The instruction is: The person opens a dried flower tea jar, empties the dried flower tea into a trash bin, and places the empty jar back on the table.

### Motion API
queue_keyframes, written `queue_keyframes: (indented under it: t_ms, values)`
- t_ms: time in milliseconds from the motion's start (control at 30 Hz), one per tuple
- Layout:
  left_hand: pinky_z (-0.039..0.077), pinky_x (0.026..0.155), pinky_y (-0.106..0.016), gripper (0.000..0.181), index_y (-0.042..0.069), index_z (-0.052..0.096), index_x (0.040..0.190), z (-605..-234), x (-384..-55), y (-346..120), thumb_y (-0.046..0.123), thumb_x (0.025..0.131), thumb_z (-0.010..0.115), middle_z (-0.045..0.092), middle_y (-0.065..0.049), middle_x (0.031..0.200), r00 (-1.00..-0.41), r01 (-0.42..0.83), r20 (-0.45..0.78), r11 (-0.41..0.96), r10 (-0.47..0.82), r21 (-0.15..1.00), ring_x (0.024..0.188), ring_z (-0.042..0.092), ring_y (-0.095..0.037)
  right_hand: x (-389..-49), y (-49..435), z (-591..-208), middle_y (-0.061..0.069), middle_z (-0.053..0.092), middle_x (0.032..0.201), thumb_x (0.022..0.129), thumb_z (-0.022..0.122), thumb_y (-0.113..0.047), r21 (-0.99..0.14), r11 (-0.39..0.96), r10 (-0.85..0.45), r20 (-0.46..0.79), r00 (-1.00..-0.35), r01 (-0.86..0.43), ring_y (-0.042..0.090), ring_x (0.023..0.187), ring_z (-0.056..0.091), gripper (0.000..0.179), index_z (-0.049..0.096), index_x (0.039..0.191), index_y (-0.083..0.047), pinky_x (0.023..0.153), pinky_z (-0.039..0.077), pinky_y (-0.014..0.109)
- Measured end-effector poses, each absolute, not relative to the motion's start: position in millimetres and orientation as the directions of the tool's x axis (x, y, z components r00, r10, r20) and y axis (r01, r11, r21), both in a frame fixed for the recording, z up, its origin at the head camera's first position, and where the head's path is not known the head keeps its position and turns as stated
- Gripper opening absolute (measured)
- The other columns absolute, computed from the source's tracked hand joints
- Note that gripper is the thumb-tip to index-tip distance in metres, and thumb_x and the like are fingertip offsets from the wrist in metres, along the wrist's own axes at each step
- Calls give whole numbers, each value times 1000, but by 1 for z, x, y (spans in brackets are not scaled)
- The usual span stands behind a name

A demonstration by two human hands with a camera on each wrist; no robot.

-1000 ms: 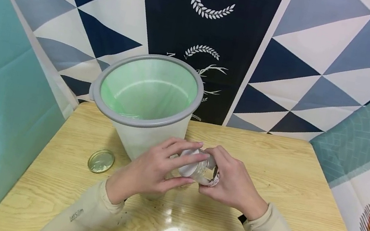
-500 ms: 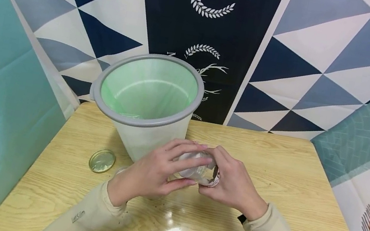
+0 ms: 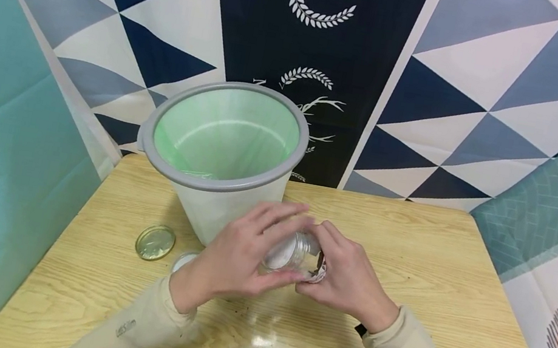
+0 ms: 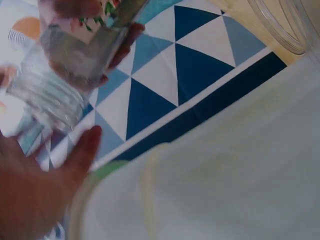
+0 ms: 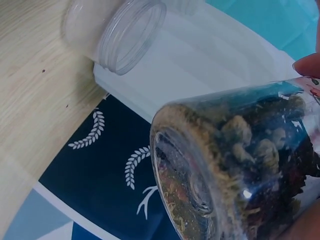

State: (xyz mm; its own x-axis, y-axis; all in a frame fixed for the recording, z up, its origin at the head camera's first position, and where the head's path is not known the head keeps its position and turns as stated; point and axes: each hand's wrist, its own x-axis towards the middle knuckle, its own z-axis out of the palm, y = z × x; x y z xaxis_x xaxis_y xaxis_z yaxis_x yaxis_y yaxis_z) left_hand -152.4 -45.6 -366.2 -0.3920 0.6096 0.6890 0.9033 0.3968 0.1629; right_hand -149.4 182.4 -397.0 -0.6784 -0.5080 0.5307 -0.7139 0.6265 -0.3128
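Note:
My right hand (image 3: pixel 348 272) grips a clear jar (image 3: pixel 310 259) tilted on its side, its threaded mouth toward my left hand. A floral label wraps the jar (image 4: pixel 90 55) in the left wrist view. Dried, flower-like bits fill the part near its base (image 5: pixel 240 165). A whitish round face shows at the mouth; whether it is a seal I cannot tell. My left hand (image 3: pixel 241 251) is spread around the mouth end, fingers blurred; in the left wrist view it appears apart from the glass. A second clear jar (image 5: pixel 120 35), uncovered, stands on the table, mostly behind my left wrist in the head view.
A white bin (image 3: pixel 218 207) with a grey rim and green inside stands just beyond my left hand. A gold-rimmed round lid (image 3: pixel 155 242) lies on the wooden table (image 3: pixel 395 341) at left. Small dark crumbs are scattered near the hands. Patterned cloth hangs behind.
My left fingers have spread and lifted off the jar's mouth end, showing more of the whitish face. The left wrist has shifted slightly right, uncovering the second jar's rim. My right hand keeps its grip.

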Motion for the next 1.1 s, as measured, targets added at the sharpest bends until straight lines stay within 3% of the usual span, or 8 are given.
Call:
queue_keyframes:
  t_ms: [67, 133, 233, 400, 633, 867, 1100]
  values:
    - [42, 119, -37, 58, 11, 59, 142, -366, -155, -49, 43, 95, 72, 58, -12, 147, -307, 944, 684, 302, 662, 132, 137, 55, -28, -149, 183, -398, -5, 60, 97, 58, 95, -27, -319, 616, -509, 537, -673, -720, 7, 71, 58, 77, 59, 124, -9, 60, 52, 22]
    - [41, 119, -36, 56, 11, 62, 140, -367, -156, -51, 34, 92, 78, 59, -12, 147, -265, 961, 679, 248, 685, 126, 136, 55, -27, -149, 184, -398, -6, 60, 98, 58, 95, -27, -320, 613, -509, 539, -671, -722, 7, 71, 59, 76, 59, 123, -10, 60, 53, 22]
    - [48, 113, -33, 49, 9, 65, 136, -368, -156, -52, 32, 94, 76, 63, -12, 138, -309, 946, 695, 285, 649, 155, 127, 61, -25, -149, 183, -398, -6, 60, 96, 56, 88, -20, -318, 620, -502, 542, -674, -717, 6, 71, 59, 71, 60, 120, -9, 60, 53, 22]
    - [54, 105, -34, 52, 9, 64, 136, -367, -153, -50, 47, 100, 66, 67, -10, 129, -406, 904, 700, 369, 588, 214, 119, 66, -23, -149, 182, -398, -4, 61, 99, 56, 89, -21, -335, 614, -495, 541, -680, -714, 6, 77, 61, 73, 61, 123, -8, 64, 56, 24]
    - [53, 107, -33, 67, 7, 59, 140, -363, -154, -56, 37, 86, 84, 64, -11, 133, -405, 914, 683, 300, 608, 274, 122, 65, -23, -150, 184, -399, -1, 63, 103, 55, 92, -19, -381, 574, -490, 549, -677, -725, 10, 83, 64, 76, 60, 123, -6, 69, 59, 29]
    - [51, 109, -29, 70, 4, 57, 138, -362, -153, -62, 32, 82, 88, 65, -11, 134, -443, 896, 699, 262, 561, 358, 123, 66, -23, -152, 186, -397, 1, 68, 105, 59, 90, -13, -486, 499, -447, 565, -693, -718, 13, 91, 67, 69, 59, 121, -5, 78, 61, 35]
    - [53, 108, -33, 78, 2, 62, 130, -368, -152, -72, 29, 66, 98, 69, -15, 129, -435, 899, 751, 203, 496, 387, 120, 68, -27, -152, 184, -395, 1, 70, 108, 59, 90, -11, -509, 466, -402, 607, -685, -724, 15, 92, 68, 69, 60, 121, -7, 81, 60, 36]
